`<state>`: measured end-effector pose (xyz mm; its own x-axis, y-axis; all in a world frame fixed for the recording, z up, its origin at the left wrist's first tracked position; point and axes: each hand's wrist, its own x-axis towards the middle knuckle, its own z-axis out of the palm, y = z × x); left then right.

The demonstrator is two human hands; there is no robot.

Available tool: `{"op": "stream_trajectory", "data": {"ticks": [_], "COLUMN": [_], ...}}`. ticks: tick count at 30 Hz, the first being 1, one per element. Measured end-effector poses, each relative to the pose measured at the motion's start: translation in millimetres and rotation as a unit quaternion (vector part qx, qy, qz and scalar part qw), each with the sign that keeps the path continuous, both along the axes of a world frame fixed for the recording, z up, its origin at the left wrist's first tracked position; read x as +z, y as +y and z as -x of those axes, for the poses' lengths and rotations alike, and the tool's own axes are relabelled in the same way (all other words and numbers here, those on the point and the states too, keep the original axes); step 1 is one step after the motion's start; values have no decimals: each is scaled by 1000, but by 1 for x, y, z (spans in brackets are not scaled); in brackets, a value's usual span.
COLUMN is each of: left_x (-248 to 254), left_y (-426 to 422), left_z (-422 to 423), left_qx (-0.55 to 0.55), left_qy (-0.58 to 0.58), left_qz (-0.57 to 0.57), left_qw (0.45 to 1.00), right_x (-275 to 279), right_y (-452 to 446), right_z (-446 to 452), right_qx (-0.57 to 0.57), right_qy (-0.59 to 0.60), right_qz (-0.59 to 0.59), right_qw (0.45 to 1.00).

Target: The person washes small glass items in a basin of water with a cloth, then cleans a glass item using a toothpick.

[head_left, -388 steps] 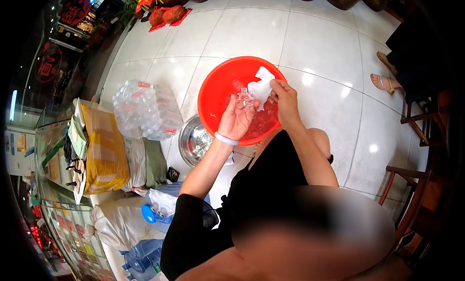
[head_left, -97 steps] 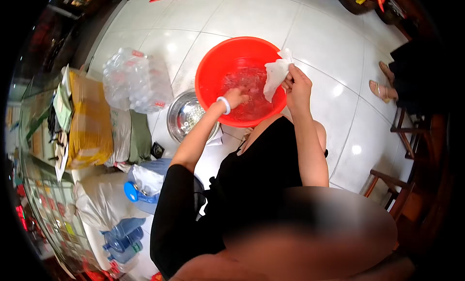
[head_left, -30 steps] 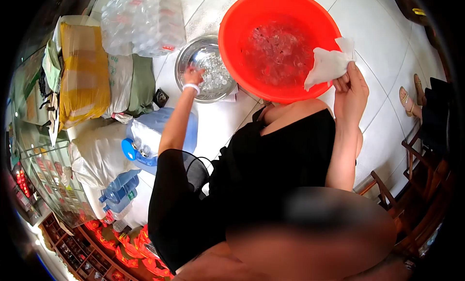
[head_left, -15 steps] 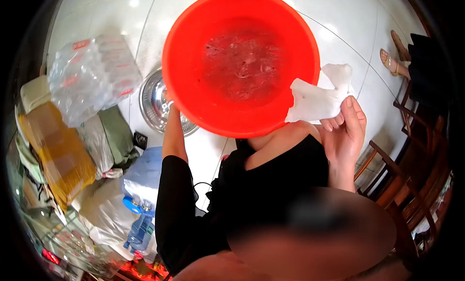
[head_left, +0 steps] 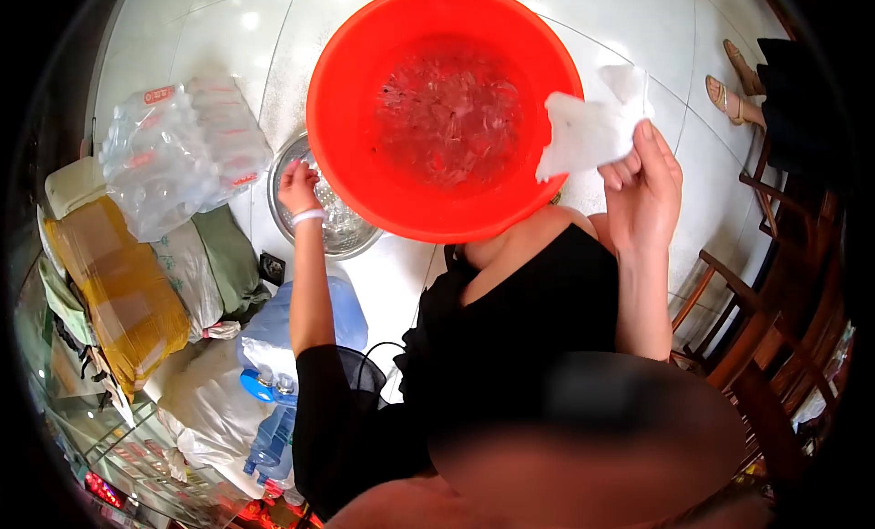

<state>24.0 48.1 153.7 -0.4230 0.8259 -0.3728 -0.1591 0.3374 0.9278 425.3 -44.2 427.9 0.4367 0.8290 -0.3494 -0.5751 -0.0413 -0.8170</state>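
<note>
A large red basin [head_left: 333, 155] holds clear water with pale, shredded-looking bits [head_left: 451, 119] under the surface. Left of its rim, my left hand [head_left: 299, 188] is raised over a perforated metal colander [head_left: 342, 226], a white band at the wrist. Its fingers are curled together, and whether anything is between them is too small to make out. At the basin's right side, my right hand [head_left: 647, 178] pinches a thin white sheet [head_left: 591, 133], cloth or tissue, by its lower right edge. The sheet spreads partly over the basin's rim.
Plastic-wrapped bottles [head_left: 187, 155] lie on the tiled floor at left, beside a yellow taped parcel [head_left: 123, 292] and large blue water jugs [head_left: 333, 315]. Wooden chairs [head_left: 729, 292] stand at right. Another person's sandalled feet [head_left: 729, 101] are at upper right.
My left hand has come out from behind the basin's rim and now shows over the colander. My right hand has lifted the white sheet slightly higher in view.
</note>
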Motion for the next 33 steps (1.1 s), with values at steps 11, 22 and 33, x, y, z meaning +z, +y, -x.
{"op": "stream_trajectory", "data": {"ticks": [11,22,33], "left_x": [259,331,63], "left_y": [-104,-124,26], "left_z": [-79,-185,-276], "left_qx": [-239,-366,-718], "left_qy": [-25,-13,588], "left_qz": [-334,-364,-165], "left_qw": [911,856,335], "right_x": [-14,-19,6], "right_y": [6,-15,-28], "right_z": [-8,-22,-46], "right_qx": [-44,-104,-163], "right_qy": [1,54,110], "right_qz": [-86,-111,-199], "right_qw": [995,987,960]}}
